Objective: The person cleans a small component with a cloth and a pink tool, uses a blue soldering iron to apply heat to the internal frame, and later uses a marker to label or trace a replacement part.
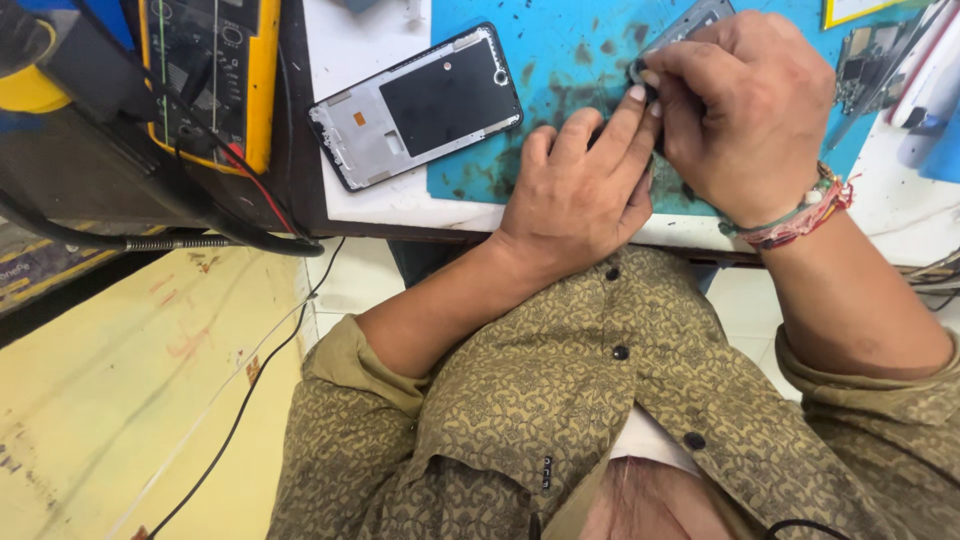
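Olive patterned shirt (560, 400) fills the near view, sleeves pushed up; beyond it both hands meet at the bench edge. His left hand (575, 190) lies flat on the blue work mat (560, 60), fingers stretched forward to steady a small dark part (640, 72); the right hand (745, 110), threaded bracelets at the wrist, is pinched shut on that same part from above; what it is I cannot tell, the fingers hide it. If the pinch slips, the piece could spring off the mat and be lost. Left of the hands lies a phone frame (415, 105), loose, easily nudged; farther left a yellow multimeter (210, 70) trails leads that might snag.
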